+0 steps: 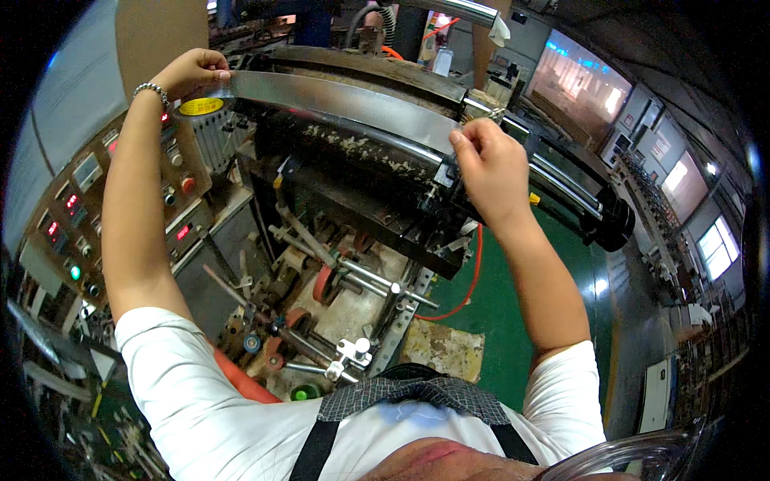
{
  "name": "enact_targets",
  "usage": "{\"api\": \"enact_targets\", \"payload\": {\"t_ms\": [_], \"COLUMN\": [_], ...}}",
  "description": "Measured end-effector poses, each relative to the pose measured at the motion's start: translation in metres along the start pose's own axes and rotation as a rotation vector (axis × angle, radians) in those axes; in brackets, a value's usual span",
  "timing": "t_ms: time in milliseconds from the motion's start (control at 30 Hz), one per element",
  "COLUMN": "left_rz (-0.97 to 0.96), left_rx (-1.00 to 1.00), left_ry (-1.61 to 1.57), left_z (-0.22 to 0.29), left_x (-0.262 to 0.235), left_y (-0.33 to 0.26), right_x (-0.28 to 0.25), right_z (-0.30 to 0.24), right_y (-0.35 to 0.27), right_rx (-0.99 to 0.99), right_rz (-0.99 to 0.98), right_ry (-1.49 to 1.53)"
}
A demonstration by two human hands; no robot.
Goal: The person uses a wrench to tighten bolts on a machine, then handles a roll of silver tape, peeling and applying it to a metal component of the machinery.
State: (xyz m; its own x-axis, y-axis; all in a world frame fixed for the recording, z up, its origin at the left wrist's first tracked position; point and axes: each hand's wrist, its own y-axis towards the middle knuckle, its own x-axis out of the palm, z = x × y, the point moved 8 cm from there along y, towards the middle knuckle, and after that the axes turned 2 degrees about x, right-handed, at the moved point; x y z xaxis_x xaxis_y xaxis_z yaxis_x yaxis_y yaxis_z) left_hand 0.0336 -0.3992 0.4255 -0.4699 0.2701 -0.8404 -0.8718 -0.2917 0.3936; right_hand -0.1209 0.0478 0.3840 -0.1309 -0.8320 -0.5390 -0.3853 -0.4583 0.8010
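Note:
A long strip of clear, glossy film (345,100) stretches between my two raised hands, above the machine. My left hand (195,74), with a beaded bracelet at the wrist, pinches its left end. Lower and to the right, my right hand (491,164) grips the other end between thumb and bent fingers. Beneath the strip lie a shiny metal bar (393,144) and a dark machine bed (353,160) spotted with pale flakes. Behind it runs a worn wooden-looking beam (361,68).
A control panel (120,172) with red displays, knobs and a lit green button stands at the left. Below are metal rods (369,280) and rollers on a pale base. A red hose (473,280) curves over the green floor (513,289). Chrome rollers (565,184) extend right.

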Motion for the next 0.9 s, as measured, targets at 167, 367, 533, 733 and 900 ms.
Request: {"api": "enact_targets", "payload": {"t_ms": [167,367,533,733,900], "left_rz": [0.111,0.243,0.208,0.078,0.168], "left_rx": [-0.023,-0.146,-0.200,-0.106,-0.041], "left_ry": [0.335,0.636,0.705,0.281,0.097], "left_z": [-0.019,0.011,0.005,-0.059,-0.032], "left_x": [-0.003,0.027,0.039,0.047,0.046], "left_y": [0.045,0.059,0.070,0.089,0.087], "right_x": [0.027,0.030,0.031,0.034,0.014], "right_z": [-0.007,0.014,0.017,0.009,-0.078], "right_y": [0.018,0.028,0.032,0.030,-0.033], "right_rx": [0.031,0.027,0.004,-0.039,-0.390], "right_rz": [-0.007,0.121,0.156,0.169,0.190], "right_ry": [-0.069,-0.237,-0.312,-0.354,-0.476]}}
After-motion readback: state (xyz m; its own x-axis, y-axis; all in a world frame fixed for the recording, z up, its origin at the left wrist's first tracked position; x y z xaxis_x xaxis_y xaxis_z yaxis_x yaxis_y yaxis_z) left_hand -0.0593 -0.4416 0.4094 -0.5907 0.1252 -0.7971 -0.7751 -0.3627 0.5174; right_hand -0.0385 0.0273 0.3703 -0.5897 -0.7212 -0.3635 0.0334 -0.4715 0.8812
